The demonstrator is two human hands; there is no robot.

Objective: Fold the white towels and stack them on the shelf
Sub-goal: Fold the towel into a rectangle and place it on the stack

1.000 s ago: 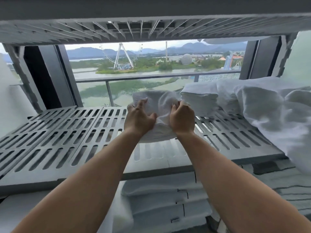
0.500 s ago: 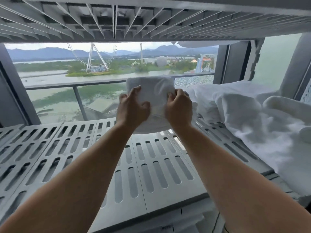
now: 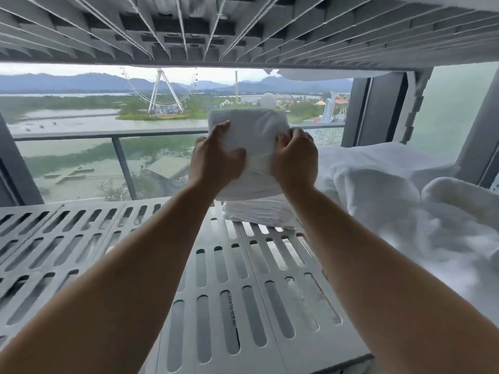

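On the shelf [image 3: 243, 306], both hands, left [image 3: 213, 160] and right [image 3: 295, 160], hold a folded towel [image 3: 248, 133] over the small stack [image 3: 259, 211]. A messy pile [image 3: 405, 206] beside it still needs folding.

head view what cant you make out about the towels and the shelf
Head view: whether the held towel rests on the folded stack; the left hand and right hand cover most of the seam.
Head view: towel count in the loose pile; right edge cuts it.
Head view: lettering on the shelf; too small.
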